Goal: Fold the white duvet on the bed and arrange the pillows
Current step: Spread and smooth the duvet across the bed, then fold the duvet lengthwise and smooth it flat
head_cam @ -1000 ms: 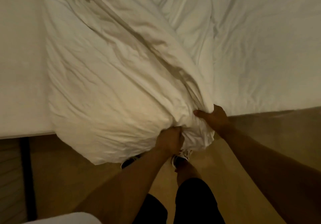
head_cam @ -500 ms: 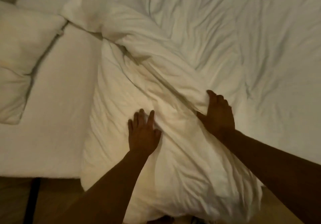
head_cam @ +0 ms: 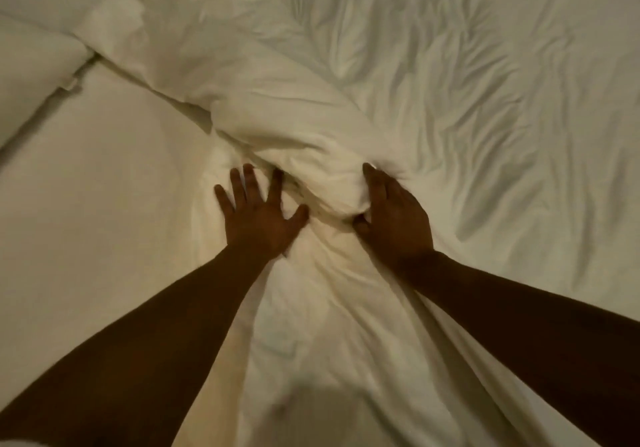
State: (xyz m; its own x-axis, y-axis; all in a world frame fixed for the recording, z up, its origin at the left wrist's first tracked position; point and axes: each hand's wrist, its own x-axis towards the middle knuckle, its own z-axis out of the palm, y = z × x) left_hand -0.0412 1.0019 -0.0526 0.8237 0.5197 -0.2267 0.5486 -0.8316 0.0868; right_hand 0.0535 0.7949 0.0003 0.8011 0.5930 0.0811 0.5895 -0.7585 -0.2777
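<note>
Both arms are stretched forward over the bed [head_cam: 86, 204]. The left hand [head_cam: 258, 214] is laid flat, palm down, on the white duvet [head_cam: 311, 117], its fingers straight and spread apart. The right hand [head_cam: 394, 218] is set on edge against a bunched ridge of the duvet, fingers held together, thumb tucked into the fabric. The duvet is heaped down the bed's middle. A pillow [head_cam: 31, 75] is seen at far left.

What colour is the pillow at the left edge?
White, plain, without pattern; the pillow shows in the head view.
</note>
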